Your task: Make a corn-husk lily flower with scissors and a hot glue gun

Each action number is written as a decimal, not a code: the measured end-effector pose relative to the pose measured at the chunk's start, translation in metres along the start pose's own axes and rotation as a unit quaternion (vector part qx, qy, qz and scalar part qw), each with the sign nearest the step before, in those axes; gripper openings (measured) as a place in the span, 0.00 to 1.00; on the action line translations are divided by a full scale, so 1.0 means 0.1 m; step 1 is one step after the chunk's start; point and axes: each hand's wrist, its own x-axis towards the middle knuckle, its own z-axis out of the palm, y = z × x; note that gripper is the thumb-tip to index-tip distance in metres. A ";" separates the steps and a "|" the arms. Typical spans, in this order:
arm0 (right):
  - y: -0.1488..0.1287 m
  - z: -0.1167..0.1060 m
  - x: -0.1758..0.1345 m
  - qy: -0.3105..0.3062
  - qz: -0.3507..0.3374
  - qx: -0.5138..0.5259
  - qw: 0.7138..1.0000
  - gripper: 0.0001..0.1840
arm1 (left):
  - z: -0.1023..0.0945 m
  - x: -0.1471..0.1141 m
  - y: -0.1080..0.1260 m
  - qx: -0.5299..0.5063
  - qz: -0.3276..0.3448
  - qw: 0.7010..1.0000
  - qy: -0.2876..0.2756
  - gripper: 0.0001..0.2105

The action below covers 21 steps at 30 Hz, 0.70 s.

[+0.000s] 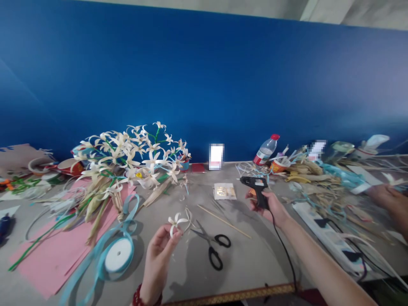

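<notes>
In my left hand (163,244), at the lower middle of the head view, a small white craft flower (176,222) is pinched between thumb and fingers. Its narrow petals curl outward. My right hand (269,208) grips a black hot glue gun (256,187), its nozzle pointing left and its cord running down toward the table's front edge. Black-handled scissors (213,243) lie with blades parted just right of my left hand. A thin wooden stick (225,221) lies slantwise between my hands. Behind it is a small white card (225,191) with gold marks.
White flowers (127,148) on green stems stand at the back left. Blue ribbon on a spool (118,255) and pink paper (44,263) lie left. A power strip (331,238), a bottle (267,149) and dried husks (309,170) are right. Another person's hand (387,199) is at far right.
</notes>
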 end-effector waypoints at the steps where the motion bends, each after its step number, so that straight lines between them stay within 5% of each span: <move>1: -0.02 0.05 -0.07 0.011 -0.003 0.015 1.000 0.20 | 0.02 0.01 0.01 -0.002 0.000 1.000 -0.004 0.11; 6: -0.12 0.50 -0.57 0.021 -0.019 0.069 0.997 0.12 | 0.18 0.05 0.10 -0.009 0.004 0.999 -0.032 0.10; 12: -0.20 1.11 -1.14 -0.057 -0.100 -0.088 0.989 0.19 | 0.31 0.04 0.20 -0.023 0.013 0.998 -0.048 0.10; 21: -0.11 1.43 -1.21 -0.014 -0.197 -0.243 0.950 0.12 | 0.32 -0.01 0.24 -0.039 0.011 0.997 -0.064 0.10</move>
